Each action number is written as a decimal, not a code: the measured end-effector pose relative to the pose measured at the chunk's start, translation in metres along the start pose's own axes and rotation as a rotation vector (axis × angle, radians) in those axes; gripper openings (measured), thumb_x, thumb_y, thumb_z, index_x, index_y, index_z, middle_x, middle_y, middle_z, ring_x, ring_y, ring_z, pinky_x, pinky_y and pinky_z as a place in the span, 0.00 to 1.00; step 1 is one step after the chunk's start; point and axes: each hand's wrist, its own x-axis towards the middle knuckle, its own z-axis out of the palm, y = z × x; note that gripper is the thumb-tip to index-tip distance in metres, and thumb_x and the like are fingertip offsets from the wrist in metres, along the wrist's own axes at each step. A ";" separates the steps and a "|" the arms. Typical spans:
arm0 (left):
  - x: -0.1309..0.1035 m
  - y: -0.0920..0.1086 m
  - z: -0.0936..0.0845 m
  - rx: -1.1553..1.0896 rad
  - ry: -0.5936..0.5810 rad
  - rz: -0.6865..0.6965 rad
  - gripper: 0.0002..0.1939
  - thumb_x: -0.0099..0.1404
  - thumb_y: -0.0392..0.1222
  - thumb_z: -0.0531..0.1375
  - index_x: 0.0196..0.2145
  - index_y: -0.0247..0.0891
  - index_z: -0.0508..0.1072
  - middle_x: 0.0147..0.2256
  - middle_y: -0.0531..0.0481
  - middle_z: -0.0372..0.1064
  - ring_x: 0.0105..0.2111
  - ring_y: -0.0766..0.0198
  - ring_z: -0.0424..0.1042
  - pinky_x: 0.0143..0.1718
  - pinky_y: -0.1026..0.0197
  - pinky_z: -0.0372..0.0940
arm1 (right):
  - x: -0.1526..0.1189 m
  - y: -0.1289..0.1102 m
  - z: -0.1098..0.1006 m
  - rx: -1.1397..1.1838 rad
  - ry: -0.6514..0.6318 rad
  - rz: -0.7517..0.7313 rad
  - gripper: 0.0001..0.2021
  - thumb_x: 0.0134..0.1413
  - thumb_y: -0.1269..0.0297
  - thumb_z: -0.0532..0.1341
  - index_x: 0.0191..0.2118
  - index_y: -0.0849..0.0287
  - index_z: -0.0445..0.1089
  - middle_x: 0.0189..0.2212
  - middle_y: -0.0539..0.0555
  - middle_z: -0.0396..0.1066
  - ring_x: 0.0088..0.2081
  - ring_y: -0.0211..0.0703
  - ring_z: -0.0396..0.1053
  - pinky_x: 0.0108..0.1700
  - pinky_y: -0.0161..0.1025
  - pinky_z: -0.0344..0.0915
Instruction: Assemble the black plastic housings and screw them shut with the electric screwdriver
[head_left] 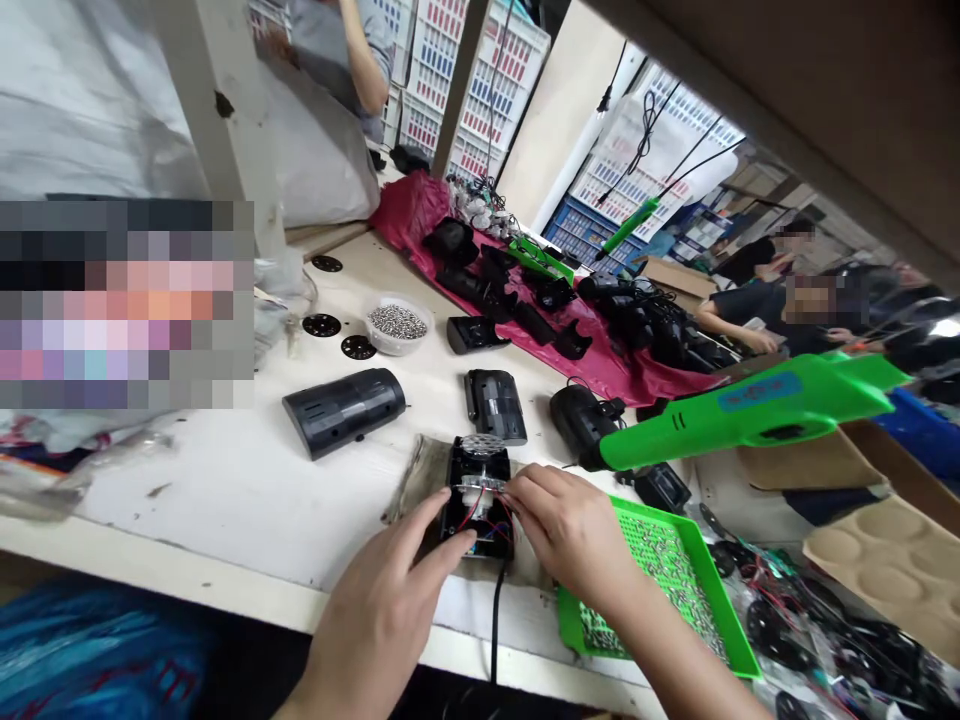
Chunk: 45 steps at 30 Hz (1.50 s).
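L hand (382, 600): thumb & index fingers spread apart, steadying the open black plastic housing w/ red wires (454, 530) on the white worktop (225, 510). R hand (574, 525): fingers pinched nearly closed at housing's R side, exact grip unclear. Green plastic tray w/ small metal parts (724, 610) sits just R; 2 black plastic shells (343, 408) lie beyond.
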 end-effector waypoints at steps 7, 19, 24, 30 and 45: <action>0.000 -0.001 0.000 -0.009 0.012 0.003 0.18 0.68 0.30 0.50 0.47 0.43 0.75 0.51 0.41 0.72 0.39 0.56 0.77 0.32 0.50 0.76 | 0.003 0.004 -0.007 -0.062 -0.049 -0.036 0.09 0.63 0.70 0.56 0.30 0.58 0.67 0.25 0.49 0.67 0.26 0.42 0.65 0.30 0.38 0.55; 0.001 -0.002 0.001 0.016 0.017 0.001 0.20 0.67 0.28 0.51 0.47 0.44 0.75 0.53 0.44 0.72 0.42 0.57 0.77 0.36 0.53 0.75 | 0.005 0.005 -0.006 -0.016 -0.055 -0.067 0.11 0.64 0.71 0.53 0.31 0.58 0.69 0.26 0.51 0.69 0.28 0.42 0.65 0.32 0.38 0.57; -0.003 -0.005 0.002 0.006 -0.019 0.015 0.20 0.66 0.27 0.52 0.50 0.44 0.74 0.55 0.43 0.69 0.45 0.57 0.75 0.38 0.53 0.75 | 0.005 0.007 -0.008 -0.006 -0.053 -0.082 0.12 0.65 0.70 0.52 0.31 0.59 0.69 0.27 0.51 0.70 0.28 0.43 0.65 0.32 0.39 0.57; -0.006 -0.010 0.003 0.015 -0.077 0.036 0.22 0.66 0.28 0.55 0.54 0.45 0.71 0.58 0.44 0.65 0.48 0.57 0.73 0.42 0.54 0.74 | 0.005 0.008 -0.006 0.007 -0.078 -0.070 0.12 0.65 0.70 0.52 0.32 0.59 0.69 0.28 0.51 0.69 0.28 0.43 0.65 0.32 0.39 0.57; -0.009 -0.012 0.001 -0.016 -0.126 0.039 0.23 0.67 0.29 0.53 0.56 0.46 0.69 0.60 0.44 0.63 0.48 0.59 0.75 0.40 0.60 0.74 | 0.015 0.003 -0.011 -0.054 -0.130 -0.108 0.09 0.61 0.74 0.55 0.30 0.57 0.65 0.26 0.49 0.67 0.26 0.42 0.61 0.30 0.40 0.54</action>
